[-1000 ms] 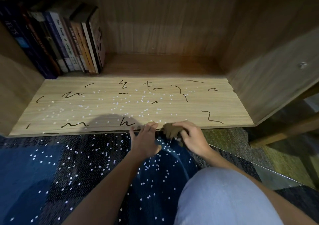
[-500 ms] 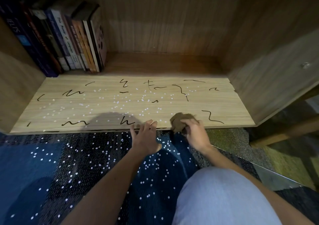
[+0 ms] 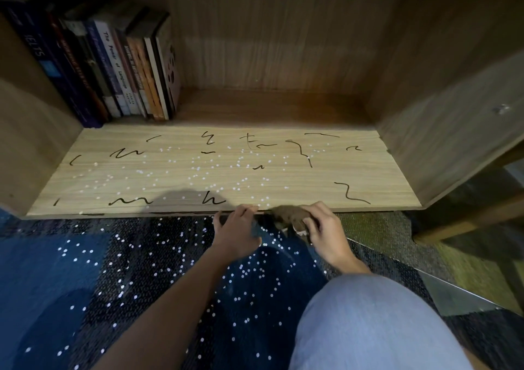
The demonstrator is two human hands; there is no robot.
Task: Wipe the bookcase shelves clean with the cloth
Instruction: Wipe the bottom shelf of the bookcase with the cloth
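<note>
In the head view, a crumpled, dull-brown cloth (image 3: 290, 216) lies bunched at the front edge of the pale wood-grain shelf (image 3: 382, 176), lower centre of the frame, gripped by the curled right hand (image 3: 326, 232), while the left hand (image 3: 238, 232) rests straight-fingered on that edge just beside it, near black scribbles (image 3: 351, 195) and white flecks (image 3: 198, 168).

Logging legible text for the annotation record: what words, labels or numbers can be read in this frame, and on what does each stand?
"IELTS": spine of the dark blue book at the row's left.
"The Power of Language": spine of the pale grey book mid-row.
Orange-spined book and its neighbours: titles too blurred to read.
Black marker squiggles on the pale wooden shelf: scribbles, not words.
</note>
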